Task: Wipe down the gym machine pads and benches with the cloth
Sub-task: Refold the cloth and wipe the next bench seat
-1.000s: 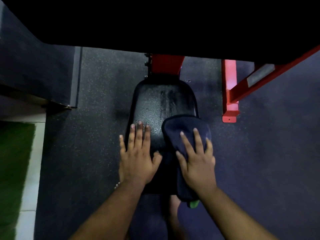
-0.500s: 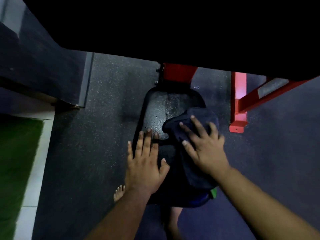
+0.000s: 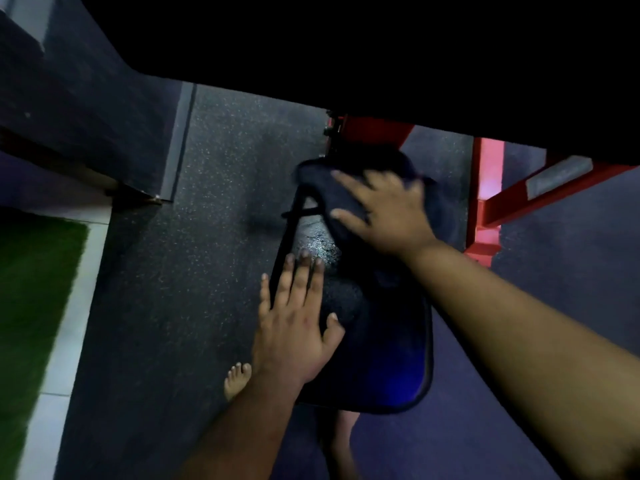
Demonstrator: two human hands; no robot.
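Observation:
A black padded seat (image 3: 377, 341) of a red-framed gym machine lies below me, its surface shiny and wet near the middle. My right hand (image 3: 384, 209) presses a dark blue cloth (image 3: 322, 188) flat against the far end of the seat, fingers spread and pointing left. My left hand (image 3: 294, 320) rests flat on the near left part of the pad, fingers straight. Most of the cloth is hidden under my right hand.
The machine's red frame (image 3: 488, 209) stands to the right with a slanted bar and a foot on the speckled rubber floor (image 3: 194, 271). A dark wall panel (image 3: 86, 109) is at the left, green turf (image 3: 31, 292) beyond a white strip. My bare foot (image 3: 237, 379) stands left of the seat.
My right hand slid the cloth from the near right of the seat to its far end. My left hand stayed on the pad. The view shifted closer.

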